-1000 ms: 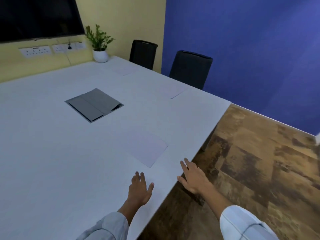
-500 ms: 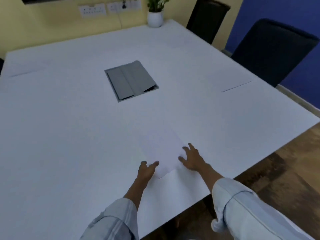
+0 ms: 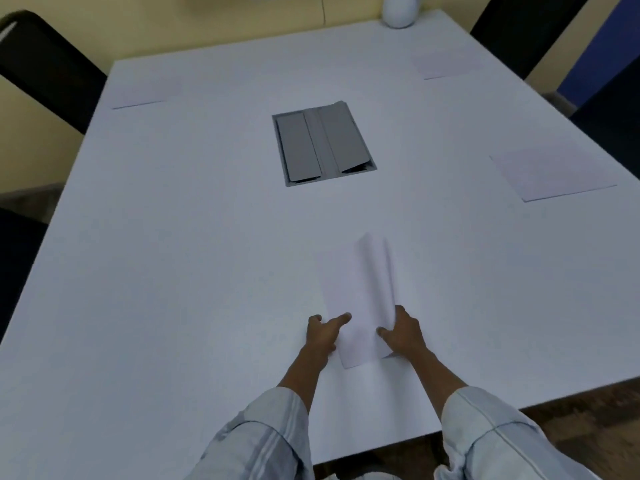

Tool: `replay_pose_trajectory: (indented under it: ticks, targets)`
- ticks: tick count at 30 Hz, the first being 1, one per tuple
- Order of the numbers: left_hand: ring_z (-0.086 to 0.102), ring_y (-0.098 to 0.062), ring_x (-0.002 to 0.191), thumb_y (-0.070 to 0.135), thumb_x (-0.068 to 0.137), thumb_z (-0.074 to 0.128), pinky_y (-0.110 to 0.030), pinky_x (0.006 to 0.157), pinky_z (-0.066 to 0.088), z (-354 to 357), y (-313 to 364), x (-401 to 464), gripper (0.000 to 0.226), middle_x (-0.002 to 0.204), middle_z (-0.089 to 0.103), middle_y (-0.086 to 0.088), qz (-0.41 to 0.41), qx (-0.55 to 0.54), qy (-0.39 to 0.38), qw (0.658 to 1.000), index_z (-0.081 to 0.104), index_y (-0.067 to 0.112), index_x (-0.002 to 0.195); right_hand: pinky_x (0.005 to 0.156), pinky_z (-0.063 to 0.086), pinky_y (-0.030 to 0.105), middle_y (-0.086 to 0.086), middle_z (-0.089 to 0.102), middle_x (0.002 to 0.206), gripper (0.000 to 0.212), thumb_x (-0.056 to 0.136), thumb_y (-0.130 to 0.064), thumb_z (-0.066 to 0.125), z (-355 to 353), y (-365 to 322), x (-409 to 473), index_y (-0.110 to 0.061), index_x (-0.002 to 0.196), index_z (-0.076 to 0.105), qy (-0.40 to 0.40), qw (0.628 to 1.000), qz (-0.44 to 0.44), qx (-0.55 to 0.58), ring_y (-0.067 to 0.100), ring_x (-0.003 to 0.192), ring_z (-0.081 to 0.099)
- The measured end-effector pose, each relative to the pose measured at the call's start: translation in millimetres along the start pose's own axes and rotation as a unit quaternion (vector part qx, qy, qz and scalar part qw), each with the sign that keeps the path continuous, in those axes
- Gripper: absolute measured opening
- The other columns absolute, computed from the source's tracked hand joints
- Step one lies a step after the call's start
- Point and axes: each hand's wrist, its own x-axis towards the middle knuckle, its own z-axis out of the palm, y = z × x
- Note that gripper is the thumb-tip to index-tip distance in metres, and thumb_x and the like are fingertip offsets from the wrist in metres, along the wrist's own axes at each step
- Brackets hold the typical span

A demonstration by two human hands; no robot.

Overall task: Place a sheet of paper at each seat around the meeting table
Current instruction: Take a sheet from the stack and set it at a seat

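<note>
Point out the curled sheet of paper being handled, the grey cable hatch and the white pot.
curled sheet of paper (image 3: pixel 360 299), head view, on its middle.
grey cable hatch (image 3: pixel 322 143), head view, on its centre strip.
white pot (image 3: pixel 400 10), head view, on its body.

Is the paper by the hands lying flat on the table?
No, the right hand lifts the right side of the paper, curling it over, while the left hand presses the other side.
</note>
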Motion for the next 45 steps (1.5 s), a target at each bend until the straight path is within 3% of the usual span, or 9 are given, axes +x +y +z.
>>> replay_pose_trajectory:
  ticks: [5, 8, 10, 13, 19, 24, 30, 36, 45]
  targets:
    - [0.047, -0.032, 0.131, 0.045, 0.072, 0.080, -0.044, 0.106, 0.044, -23, -9, -8, 0.096, 0.148, 0.041, -0.014, 0.022, 0.057, 0.046, 0.997, 0.030, 0.006, 0.145, 0.087, 0.055, 0.040, 0.011, 0.069, 0.120, 0.037, 0.088, -0.013, 0.070, -3, -23, -28, -0.016, 0.124, 0.060, -0.071, 0.964, -0.017, 0.256, 0.027, 0.104, 0.067]
    - [0.061, -0.032, 0.115, 0.049, 0.060, 0.085, -0.045, 0.097, 0.052, -51, -9, -17, 0.095, 0.133, 0.057, -0.012, 0.011, -0.017, 0.050, 0.999, 0.045, 0.005, 0.134, 0.074, 0.059, 0.039, 0.008, 0.071, 0.113, 0.039, 0.087, -0.008, 0.071, -5, -45, -50, -0.017, 0.124, 0.059, -0.142, 0.926, -0.017, 0.350, 0.027, 0.101, 0.069]
    - [0.069, -0.030, 0.097, 0.034, 0.069, 0.084, -0.041, 0.083, 0.058, -74, -6, -28, 0.065, 0.117, 0.069, -0.013, 0.025, -0.090, 0.028, 0.995, 0.058, 0.002, 0.120, 0.073, 0.060, 0.039, 0.008, 0.071, 0.114, 0.042, 0.085, -0.008, 0.074, -3, -59, -64, -0.018, 0.123, 0.059, -0.168, 0.912, -0.026, 0.374, 0.029, 0.103, 0.069]
    - [0.070, -0.028, 0.092, 0.007, 0.085, 0.070, -0.035, 0.074, 0.057, -116, 3, -50, 0.029, 0.110, 0.072, -0.014, 0.094, -0.114, 0.019, 0.989, 0.065, 0.004, 0.113, 0.075, 0.060, 0.038, 0.010, 0.072, 0.114, 0.055, 0.073, -0.016, 0.084, 6, -80, -86, -0.015, 0.122, 0.059, -0.193, 0.913, -0.064, 0.354, 0.030, 0.102, 0.071]
    - [0.068, -0.026, 0.099, 0.002, 0.087, 0.065, -0.041, 0.091, 0.055, -254, 18, -99, 0.027, 0.114, 0.070, -0.011, 0.244, -0.056, 0.092, 0.964, 0.065, 0.011, 0.113, 0.088, 0.058, 0.045, 0.008, 0.074, 0.116, 0.055, 0.073, -0.027, 0.086, 38, -166, -132, -0.013, 0.122, 0.065, -0.221, 0.904, -0.159, 0.330, 0.026, 0.105, 0.072]
    - [0.066, -0.026, 0.101, 0.006, 0.088, 0.064, -0.031, 0.082, 0.053, -402, 14, -159, 0.024, 0.111, 0.069, -0.007, 0.326, 0.022, 0.167, 0.930, 0.063, 0.013, 0.111, 0.081, 0.060, 0.040, 0.013, 0.073, 0.117, 0.035, 0.088, -0.015, 0.072, 92, -284, -179, -0.014, 0.121, 0.061, -0.223, 0.884, -0.248, 0.327, 0.025, 0.102, 0.073]
    - [0.062, -0.017, 0.099, 0.009, 0.085, 0.068, -0.033, 0.083, 0.053, -541, -9, -239, 0.047, 0.108, 0.062, 0.001, 0.376, 0.024, 0.317, 0.870, 0.041, 0.026, 0.119, 0.075, 0.062, 0.042, -0.011, 0.059, 0.124, 0.082, 0.085, -0.013, 0.077, 166, -405, -261, -0.041, 0.148, 0.033, -0.196, 0.844, -0.402, 0.297, 0.024, 0.087, 0.075]
    - [0.066, -0.014, 0.100, -0.001, 0.084, 0.066, -0.039, 0.091, 0.056, -652, -34, -284, 0.021, 0.103, 0.069, 0.004, 0.402, -0.002, 0.397, 0.825, 0.068, 0.015, 0.098, 0.076, 0.063, 0.043, -0.007, 0.065, 0.130, 0.041, 0.086, -0.011, 0.074, 242, -494, -315, -0.035, 0.118, 0.068, -0.230, 0.805, -0.502, 0.219, 0.032, 0.082, 0.073]
    - [0.066, -0.019, 0.104, 0.012, 0.082, 0.074, -0.040, 0.085, 0.060, -832, -23, -278, 0.025, 0.115, 0.068, 0.006, 0.423, 0.004, 0.387, 0.819, 0.072, 0.033, 0.098, 0.076, 0.060, 0.021, -0.008, 0.070, 0.115, 0.040, 0.083, -0.014, 0.078, 356, -630, -356, -0.021, 0.122, 0.069, -0.195, 0.780, -0.561, 0.198, 0.006, 0.092, 0.071]
